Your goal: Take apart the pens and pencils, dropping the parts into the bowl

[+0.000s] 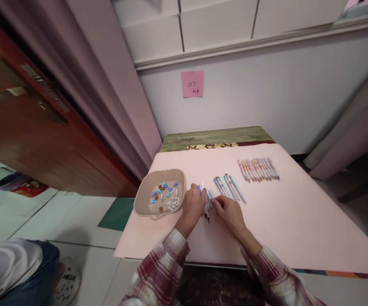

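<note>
Several pens (207,208) lie side by side on the pink tabletop between my hands, dark tips toward me. My left hand (194,205) is closed at their left side, its fingertips by a small blue piece (199,187) at a pen's upper end; the fingers partly hide what they hold. From the right, my right hand (230,212) pinches a light-blue pen (210,194) of this group between thumb and forefinger. Left of my hands, a beige tray (140,199) holds small blue and brown pieces (156,196) and short white bits (172,207).
Blue pens with brown and blue tops (230,188) lie right of my hands. Farther right is a row of clear, reddish-patterned pens (258,170). A pink note (192,84) is stuck on the wall behind the table. Another person's leg and shoe (67,282) show at lower left.
</note>
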`<state>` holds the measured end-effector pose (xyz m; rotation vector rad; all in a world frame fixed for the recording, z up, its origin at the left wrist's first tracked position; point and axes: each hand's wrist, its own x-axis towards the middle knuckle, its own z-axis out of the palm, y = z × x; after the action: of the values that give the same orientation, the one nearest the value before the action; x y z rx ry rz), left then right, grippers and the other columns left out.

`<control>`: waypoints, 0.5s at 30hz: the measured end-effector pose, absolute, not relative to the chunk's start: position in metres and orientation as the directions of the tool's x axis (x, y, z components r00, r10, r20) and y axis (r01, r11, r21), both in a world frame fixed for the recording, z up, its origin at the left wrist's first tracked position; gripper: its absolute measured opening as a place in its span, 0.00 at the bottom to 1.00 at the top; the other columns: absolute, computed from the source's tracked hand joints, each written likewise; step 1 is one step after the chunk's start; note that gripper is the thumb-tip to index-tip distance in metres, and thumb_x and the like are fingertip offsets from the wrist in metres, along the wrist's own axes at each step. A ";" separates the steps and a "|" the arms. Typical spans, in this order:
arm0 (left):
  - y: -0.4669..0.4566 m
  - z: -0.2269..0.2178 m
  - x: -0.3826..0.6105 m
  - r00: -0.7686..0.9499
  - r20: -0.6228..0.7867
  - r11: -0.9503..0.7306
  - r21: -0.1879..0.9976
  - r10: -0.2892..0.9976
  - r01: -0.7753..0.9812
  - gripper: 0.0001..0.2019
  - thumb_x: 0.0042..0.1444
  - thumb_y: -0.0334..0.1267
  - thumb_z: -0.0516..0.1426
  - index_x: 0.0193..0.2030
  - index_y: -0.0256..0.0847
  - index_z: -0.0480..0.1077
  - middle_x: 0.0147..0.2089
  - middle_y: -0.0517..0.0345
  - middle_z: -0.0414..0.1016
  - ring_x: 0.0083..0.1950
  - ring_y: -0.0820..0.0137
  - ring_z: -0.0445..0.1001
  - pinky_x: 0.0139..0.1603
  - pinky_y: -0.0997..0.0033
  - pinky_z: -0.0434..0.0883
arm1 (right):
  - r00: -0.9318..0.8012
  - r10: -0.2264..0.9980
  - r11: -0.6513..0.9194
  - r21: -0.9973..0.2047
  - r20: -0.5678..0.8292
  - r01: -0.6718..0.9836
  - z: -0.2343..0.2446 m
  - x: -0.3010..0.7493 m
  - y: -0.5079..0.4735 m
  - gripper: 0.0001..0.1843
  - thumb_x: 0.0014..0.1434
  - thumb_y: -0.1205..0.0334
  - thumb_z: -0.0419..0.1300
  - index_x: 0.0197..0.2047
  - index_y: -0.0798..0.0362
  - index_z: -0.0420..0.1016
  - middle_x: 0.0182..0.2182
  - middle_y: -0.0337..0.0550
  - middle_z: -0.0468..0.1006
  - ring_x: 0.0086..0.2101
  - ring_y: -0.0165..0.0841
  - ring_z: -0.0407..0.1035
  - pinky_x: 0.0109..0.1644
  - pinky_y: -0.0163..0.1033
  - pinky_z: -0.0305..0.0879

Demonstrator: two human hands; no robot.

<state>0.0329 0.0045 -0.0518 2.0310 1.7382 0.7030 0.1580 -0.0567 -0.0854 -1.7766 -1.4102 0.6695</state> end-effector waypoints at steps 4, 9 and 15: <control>0.002 -0.060 0.030 0.143 0.179 -0.221 0.574 0.973 0.789 0.02 0.57 0.34 0.53 0.35 0.40 0.66 0.29 0.47 0.73 0.32 0.58 0.74 0.31 0.66 0.61 | 0.253 0.963 -0.074 -0.812 0.093 0.579 -0.088 0.165 -0.054 0.17 0.61 0.50 0.53 0.32 0.49 0.79 0.23 0.41 0.78 0.26 0.35 0.70 0.32 0.36 0.57; -0.007 -0.067 0.024 0.230 0.136 -0.267 0.506 0.964 0.820 0.04 0.58 0.30 0.50 0.36 0.40 0.65 0.36 0.48 0.73 0.41 0.61 0.74 0.40 0.65 0.65 | 0.429 0.899 -0.256 -0.693 0.086 0.675 -0.084 0.210 -0.050 0.16 0.61 0.52 0.52 0.36 0.48 0.79 0.28 0.42 0.80 0.30 0.36 0.71 0.32 0.36 0.55; -0.011 -0.080 0.019 0.258 0.147 -0.297 0.515 0.955 0.804 0.06 0.59 0.28 0.48 0.39 0.39 0.65 0.40 0.48 0.73 0.45 0.61 0.73 0.45 0.62 0.67 | 0.525 0.851 -0.480 -0.393 0.006 0.784 -0.083 0.242 -0.047 0.15 0.61 0.55 0.52 0.39 0.51 0.78 0.37 0.47 0.78 0.35 0.36 0.71 0.31 0.36 0.51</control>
<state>0.0188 -0.0108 -0.0801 2.1996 1.6129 0.6256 0.2416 -0.0470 -0.0829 -2.4204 -1.3535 0.2692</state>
